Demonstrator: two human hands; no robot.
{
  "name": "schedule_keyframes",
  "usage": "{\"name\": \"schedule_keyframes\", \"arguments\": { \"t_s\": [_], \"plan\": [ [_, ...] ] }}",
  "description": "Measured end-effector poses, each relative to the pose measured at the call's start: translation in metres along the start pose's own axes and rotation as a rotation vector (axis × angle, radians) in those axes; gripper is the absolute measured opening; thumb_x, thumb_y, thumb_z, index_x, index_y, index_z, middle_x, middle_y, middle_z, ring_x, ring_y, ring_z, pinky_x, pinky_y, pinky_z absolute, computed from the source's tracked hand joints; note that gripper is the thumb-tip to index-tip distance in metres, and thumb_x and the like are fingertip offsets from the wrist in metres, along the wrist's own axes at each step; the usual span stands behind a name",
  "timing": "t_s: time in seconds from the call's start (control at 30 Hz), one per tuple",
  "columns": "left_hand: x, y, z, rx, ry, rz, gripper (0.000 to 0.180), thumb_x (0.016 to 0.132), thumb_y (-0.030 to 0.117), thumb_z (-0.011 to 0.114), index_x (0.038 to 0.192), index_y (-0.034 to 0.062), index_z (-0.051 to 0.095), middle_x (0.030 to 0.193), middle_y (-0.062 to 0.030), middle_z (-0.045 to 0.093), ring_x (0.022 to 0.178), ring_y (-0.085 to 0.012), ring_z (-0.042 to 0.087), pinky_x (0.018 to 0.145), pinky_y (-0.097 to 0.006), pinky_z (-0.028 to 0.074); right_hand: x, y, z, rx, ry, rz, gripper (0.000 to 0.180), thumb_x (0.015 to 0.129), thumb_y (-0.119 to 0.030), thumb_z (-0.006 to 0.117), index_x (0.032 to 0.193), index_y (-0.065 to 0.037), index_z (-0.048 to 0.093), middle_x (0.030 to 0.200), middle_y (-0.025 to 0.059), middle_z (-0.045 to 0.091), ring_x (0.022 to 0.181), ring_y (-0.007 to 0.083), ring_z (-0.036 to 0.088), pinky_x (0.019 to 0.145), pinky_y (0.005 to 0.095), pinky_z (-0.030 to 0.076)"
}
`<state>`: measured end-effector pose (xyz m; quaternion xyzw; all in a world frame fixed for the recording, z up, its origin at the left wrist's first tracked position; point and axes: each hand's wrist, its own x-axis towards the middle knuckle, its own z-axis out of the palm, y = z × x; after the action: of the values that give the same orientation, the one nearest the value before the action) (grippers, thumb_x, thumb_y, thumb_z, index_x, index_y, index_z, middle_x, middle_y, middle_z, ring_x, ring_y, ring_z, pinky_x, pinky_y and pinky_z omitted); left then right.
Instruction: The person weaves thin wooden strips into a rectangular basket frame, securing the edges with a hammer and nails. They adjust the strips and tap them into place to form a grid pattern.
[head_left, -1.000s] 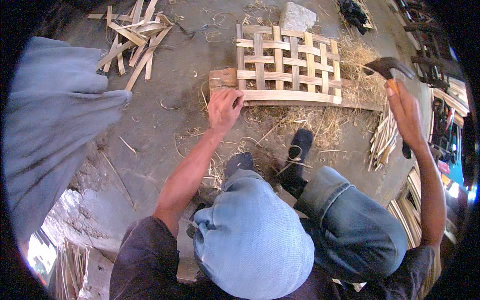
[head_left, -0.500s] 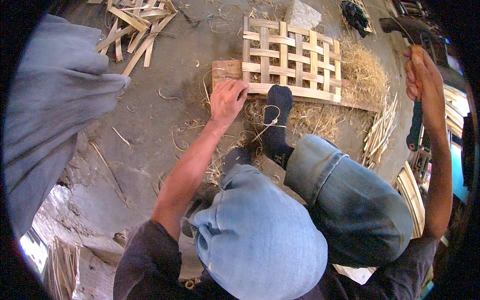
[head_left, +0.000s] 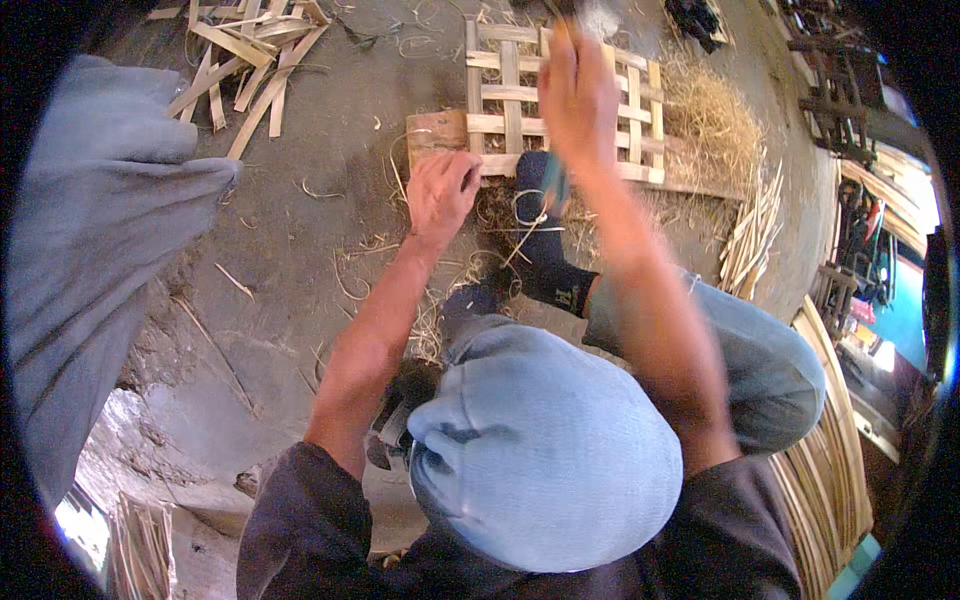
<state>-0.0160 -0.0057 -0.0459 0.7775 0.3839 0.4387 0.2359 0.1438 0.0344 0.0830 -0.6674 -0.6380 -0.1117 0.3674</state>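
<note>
An open-weave panel of flat bamboo strips lies on the ground ahead of me. My left hand is closed at its near left corner, fingertips pinching the edge strip beside a small wooden block. Over the middle of the panel, my right hand is blurred by motion and wrapped round a long-handled knife. The knife's dark green handle shows below the fist; its blade is too blurred to make out well. My foot in a dark sock rests against the panel's near edge.
Loose bamboo strips are heaped at the far left. Fine shavings lie right of the panel, with thin splints nearer. Grey cloth hangs on the left. Long curved strips stand at the right.
My right hand has swung in from the far right, bringing the knife over the panel. My left hand stays at the panel's corner; the whole view has shifted slightly.
</note>
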Motion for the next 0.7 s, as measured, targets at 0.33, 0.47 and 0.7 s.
{"name": "schedule_keyframes", "arguments": {
  "t_s": [0.33,0.47,0.7],
  "plan": [
    [-0.005,-0.003,0.006,-0.071,-0.033,-0.092,0.031,0.074,0.006,0.074,0.097,0.0106,0.054,0.078,-0.0043,0.065,0.076,-0.0256,0.065,0.071,-0.038,0.048,-0.153,-0.055,-0.04,0.023,-0.482,0.65,0.018,0.098,-0.015,0.048,0.108,0.0,0.047,0.085,0.0289,0.061,0.077,0.0489,0.06,0.064,0.0559,0.046],
    [-0.006,-0.006,0.004,-0.055,-0.03,-0.066,0.031,0.073,0.007,0.076,0.095,0.0109,0.054,0.077,-0.0041,0.065,0.074,-0.0254,0.064,0.071,-0.037,0.048,-0.151,-0.058,-0.036,0.066,-0.488,0.588,0.019,0.098,-0.015,0.049,0.109,0.001,0.048,0.088,0.0293,0.061,0.079,0.0487,0.061,0.065,0.0556,0.047],
    [-0.003,0.001,0.002,-0.032,-0.087,-0.114,0.026,0.074,0.008,0.075,0.091,0.0103,0.055,0.077,-0.0046,0.065,0.075,-0.0249,0.065,0.07,-0.037,0.047,-0.146,-0.055,-0.033,0.03,-0.474,0.6,0.018,0.098,-0.012,0.049,0.11,0.001,0.05,0.083,0.0268,0.061,0.077,0.0469,0.061,0.062,0.0505,0.045]
  ]
}}
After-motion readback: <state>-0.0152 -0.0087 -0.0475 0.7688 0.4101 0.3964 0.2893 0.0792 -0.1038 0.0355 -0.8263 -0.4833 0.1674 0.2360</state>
